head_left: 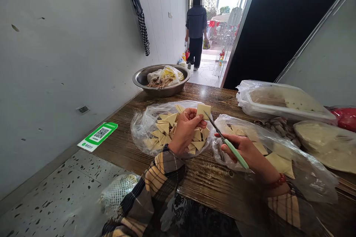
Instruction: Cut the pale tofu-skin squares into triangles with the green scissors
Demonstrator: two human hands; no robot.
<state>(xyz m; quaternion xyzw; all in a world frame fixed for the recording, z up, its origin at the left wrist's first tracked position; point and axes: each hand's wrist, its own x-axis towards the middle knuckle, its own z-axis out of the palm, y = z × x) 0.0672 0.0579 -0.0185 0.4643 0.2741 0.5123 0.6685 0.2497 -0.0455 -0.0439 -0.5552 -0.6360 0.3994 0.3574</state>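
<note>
My left hand (187, 127) pinches a pale, flat square (204, 112) that looks like tofu sheet, above a clear plastic bag (140, 127). Many pale triangular pieces (165, 127) lie in that bag. In my right hand (244, 150) are scissors (236, 153) with a light green handle. Their dark blades point up and left, with the tip at the square's face. Under and beside my right hand, a second clear bag (311, 177) holds larger pale squares (279, 164). My fingers partly hide the scissors' other handle.
A metal basin (139, 79) with bagged skewers stands at the table's far end. At right are a plastic-wrapped white tray (289, 113), a bagged pale stack (328, 144) and a red bag (345, 118). A QR-code card (98, 136) lies at left. A person (197, 26) stands by the doorway.
</note>
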